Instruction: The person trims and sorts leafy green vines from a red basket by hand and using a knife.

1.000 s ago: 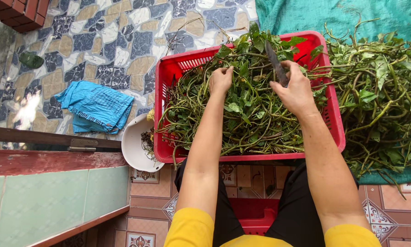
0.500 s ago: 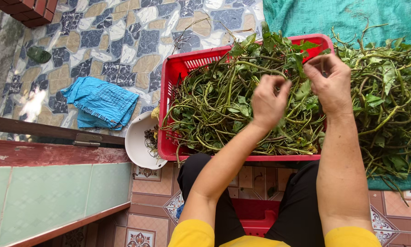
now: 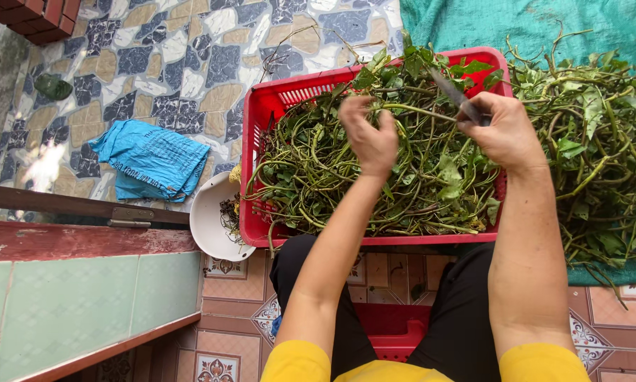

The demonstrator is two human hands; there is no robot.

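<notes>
stem stretched between my two hands over the red crate

my left hand point(image 3: 371, 138) is closed, pinching a green stem point(image 3: 420, 111) at the centre of the frame. my right hand point(image 3: 505, 134) is closed on a knife point(image 3: 452, 93), whose blade points up and left toward the top of the frame. the stem runs nearly level from left to right, its long axis spanning the gap between the two hands, with the far end meeting the right hand just below the blade. so the stem lies to the right of the left grip and to the left of the knife hand; the knife hand is the nearer one to the stem's free end, and the blade sits just above it, close but i cannot tell if it touches.

below both hands the red crate point(image 3: 261, 113) fills the middle of the frame, heaped with leafy stems point(image 3: 318, 170) tangled in all directions. at its lower left corner a white bowl point(image 3: 208, 223) pokes out, holding a few dark scraps. at the right of the frame a loose pile of greens point(image 3: 601, 141) lies on a teal sheet point(image 3: 530, 25), touching the crate's right wall. a blue cloth point(image 3: 148, 163) lies apart on the tiles at left.
</notes>
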